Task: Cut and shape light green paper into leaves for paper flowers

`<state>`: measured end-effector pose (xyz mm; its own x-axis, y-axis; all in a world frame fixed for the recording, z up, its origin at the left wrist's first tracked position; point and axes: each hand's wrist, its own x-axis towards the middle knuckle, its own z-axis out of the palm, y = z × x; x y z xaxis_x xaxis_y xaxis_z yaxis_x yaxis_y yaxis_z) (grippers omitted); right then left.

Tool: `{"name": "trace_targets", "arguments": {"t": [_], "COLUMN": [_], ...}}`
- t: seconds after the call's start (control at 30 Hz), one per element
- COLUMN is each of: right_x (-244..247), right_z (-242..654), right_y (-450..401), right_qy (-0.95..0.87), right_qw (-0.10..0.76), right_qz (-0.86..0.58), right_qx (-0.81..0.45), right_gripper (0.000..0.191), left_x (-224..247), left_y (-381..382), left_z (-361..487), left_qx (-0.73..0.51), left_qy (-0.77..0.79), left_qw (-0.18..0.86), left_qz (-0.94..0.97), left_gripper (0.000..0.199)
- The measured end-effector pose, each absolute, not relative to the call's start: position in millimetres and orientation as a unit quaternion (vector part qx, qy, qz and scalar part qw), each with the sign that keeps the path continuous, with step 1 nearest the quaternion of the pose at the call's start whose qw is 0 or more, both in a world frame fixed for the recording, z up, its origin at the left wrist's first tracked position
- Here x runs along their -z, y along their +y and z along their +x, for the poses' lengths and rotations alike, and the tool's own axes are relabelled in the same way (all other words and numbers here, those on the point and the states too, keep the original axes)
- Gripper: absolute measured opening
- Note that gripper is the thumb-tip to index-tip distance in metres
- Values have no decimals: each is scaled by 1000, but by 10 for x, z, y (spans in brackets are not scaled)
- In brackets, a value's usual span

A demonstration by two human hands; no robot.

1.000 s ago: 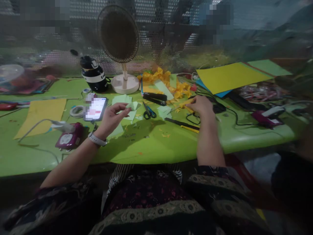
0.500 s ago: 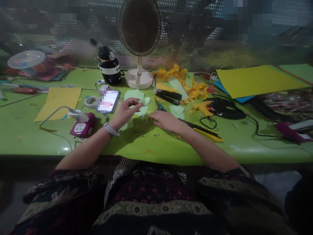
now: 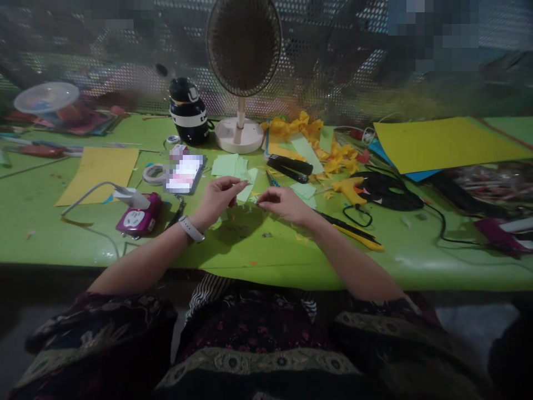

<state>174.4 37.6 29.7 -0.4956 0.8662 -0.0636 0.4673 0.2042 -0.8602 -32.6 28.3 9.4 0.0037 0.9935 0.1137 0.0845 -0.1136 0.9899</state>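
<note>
Worktop, smooth, green, glossy at its near edge; pale green paper slips, thin, flat, straight-edged, piled loosely midway between its left and right edges; a smaller cluster of green slips laid to the right.

Left hand, beside the first pile: thumb and forefinger brought close together; right hand, facing it across a small gap: fingers curled, thumb and forefinger nearly met; in so dim and soft a view, it cannot be told whether paper is pinched in either grip.

Handling, as judged: slips best taken singly, lightly, by one edge, so that creasing is avoided; fingertips best cleared of offcuts.

Scissors, dark-bladed, partly hidden behind the right hand; stapler, black, hard, elongated, laid just beyond; orange paper pieces, ruffled and light, heaped toward the far edge; yellow-and-black tool, long and narrow, slanted toward the near edge, partly covered by the right forearm; tape roll, whitish, ring-shaped, and phone, flat, bright-screened, set side by side toward the left edge.
</note>
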Motion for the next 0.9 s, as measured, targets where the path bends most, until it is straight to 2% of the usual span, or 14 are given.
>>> {"name": "trace_targets", "arguments": {"t": [0.1,0.23,0.53,0.9], "right_x": [-285,-213,-172,-88], "right_z": [1747,1715,1669,1657], "right_y": [377,359,286,313], "right_qy": [-683,-684,-762,-755], "right_qw": [283,342,403,420], "right_qz": [-453,-430,-396,-399], "right_qx": [-498,-480,-315,-308], "right_gripper": [6,10,4,5], "left_x": [-79,-66,-97,-100], "left_y": [256,230,144,130], "left_z": [-294,-274,-235,-194], "left_qx": [-478,-442,-445,-467], "left_qy": [492,474,440,398], "left_qw": [541,611,657,674], "left_qz": [487,455,421,411], "left_gripper": [31,29,24,28]}}
